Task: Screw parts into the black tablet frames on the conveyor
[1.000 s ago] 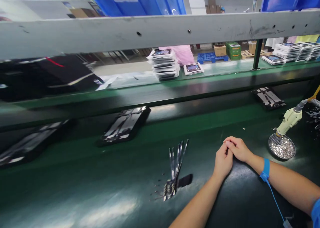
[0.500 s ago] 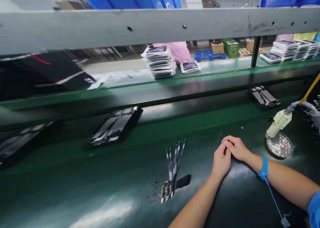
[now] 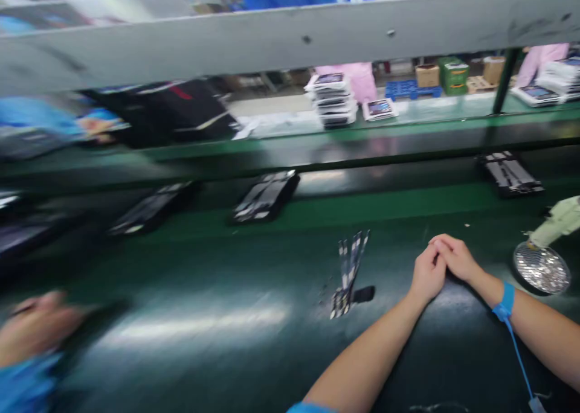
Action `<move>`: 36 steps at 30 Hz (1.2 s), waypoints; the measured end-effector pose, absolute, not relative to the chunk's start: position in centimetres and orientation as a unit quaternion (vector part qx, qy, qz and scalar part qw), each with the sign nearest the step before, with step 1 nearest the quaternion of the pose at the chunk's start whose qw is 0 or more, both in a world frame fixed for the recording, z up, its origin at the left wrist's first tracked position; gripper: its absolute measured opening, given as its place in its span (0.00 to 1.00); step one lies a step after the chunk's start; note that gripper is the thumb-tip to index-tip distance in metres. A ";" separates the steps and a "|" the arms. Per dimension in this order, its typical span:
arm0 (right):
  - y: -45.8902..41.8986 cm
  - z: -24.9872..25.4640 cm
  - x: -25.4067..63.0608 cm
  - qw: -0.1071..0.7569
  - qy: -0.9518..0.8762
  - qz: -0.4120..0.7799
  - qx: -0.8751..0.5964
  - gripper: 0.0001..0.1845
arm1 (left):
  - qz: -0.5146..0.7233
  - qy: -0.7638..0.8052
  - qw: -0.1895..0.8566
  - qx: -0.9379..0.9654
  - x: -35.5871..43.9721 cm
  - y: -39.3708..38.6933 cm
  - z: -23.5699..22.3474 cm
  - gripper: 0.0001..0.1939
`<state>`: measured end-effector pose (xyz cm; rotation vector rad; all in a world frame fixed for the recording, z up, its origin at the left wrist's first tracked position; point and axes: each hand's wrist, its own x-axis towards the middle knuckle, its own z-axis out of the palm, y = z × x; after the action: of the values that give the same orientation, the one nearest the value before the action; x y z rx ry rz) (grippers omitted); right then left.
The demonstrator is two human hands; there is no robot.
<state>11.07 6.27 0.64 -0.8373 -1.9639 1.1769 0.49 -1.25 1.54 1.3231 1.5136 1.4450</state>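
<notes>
My left hand (image 3: 429, 275) and my right hand (image 3: 455, 258) rest together on the dark green bench, fingers closed and touching each other. Nothing shows in either one. A blue wrist strap (image 3: 505, 301) with a cord circles my right wrist. To the left of my hands lies a fan of thin dark flex cables (image 3: 350, 268), with a small black piece (image 3: 364, 294) beside it. Right of my hands is a round metal dish (image 3: 542, 269) of small shiny parts. A pale green power screwdriver (image 3: 559, 221) has its tip at the dish's rim.
Opened tablet-like devices (image 3: 266, 197) lie along the far side, another device (image 3: 512, 172) at right. A co-worker's blurred hand (image 3: 40, 325) is at lower left. Stacked flat panels (image 3: 333, 99) stand on the raised ledge (image 3: 281, 141). A grey beam (image 3: 254, 38) crosses above.
The view has swung left, so bench items appear farther right. A co-worker's hand and more devices have come into view at left. My hands stay together.
</notes>
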 end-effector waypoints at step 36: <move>0.0 -1.8 0.9 0.243 -0.927 0.261 -0.118 0.18 | 0.179 0.734 0.200 0.624 -18.1 -13.3 5.6 0.32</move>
<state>0.95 -0.02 -1.77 -0.3222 -2.5314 0.7137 -18.11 -13.30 5.57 1.7444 2.0506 0.5013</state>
